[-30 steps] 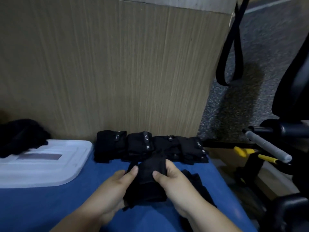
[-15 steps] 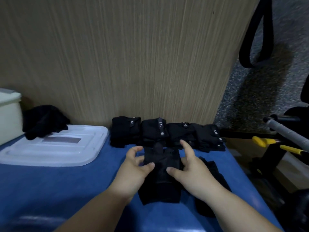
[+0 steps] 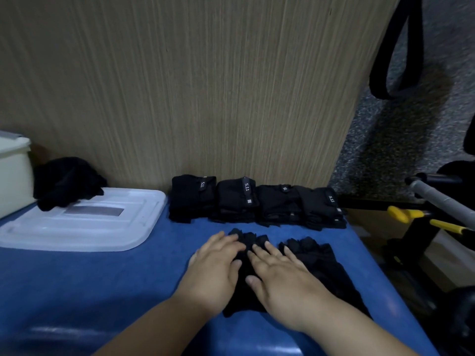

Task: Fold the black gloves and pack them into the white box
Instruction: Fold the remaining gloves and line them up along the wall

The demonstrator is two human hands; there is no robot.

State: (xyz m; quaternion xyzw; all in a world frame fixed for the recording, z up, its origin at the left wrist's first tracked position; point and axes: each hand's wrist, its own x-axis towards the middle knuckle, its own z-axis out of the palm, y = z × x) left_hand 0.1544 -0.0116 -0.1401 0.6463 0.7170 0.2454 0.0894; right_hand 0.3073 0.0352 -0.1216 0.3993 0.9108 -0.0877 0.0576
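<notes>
- Black loose gloves [image 3: 66, 183] lie in one heap at the far left, partly on the white lid [image 3: 102, 227] and just beside the white box [image 3: 14, 173]; how many gloves the heap holds cannot be told.
- One box and one lid show; the box is cut by the left edge, and the lid lies flat on the blue tabletop [image 3: 102, 278].
- Four folded gloves [image 3: 236, 204] stand in a row touching one another, against the wooden panel [image 3: 180, 98] at the back of the tabletop.
- Left hand [image 3: 216, 268] lies palm down, its fingers [image 3: 228, 240] straight and close together, pressing the left side of one flat glove [image 3: 241, 299].
- That glove lies under both hands, near the tabletop's front; its finger ends poke out just past the fingertips, toward the folded row.
- Right hand [image 3: 280, 273] lies palm down on the same glove, fingers [image 3: 268, 246] straight and slightly spread.
- One more unfolded glove [image 3: 323, 265] lies flat just beside the right hand, touching the pressed one.
</notes>
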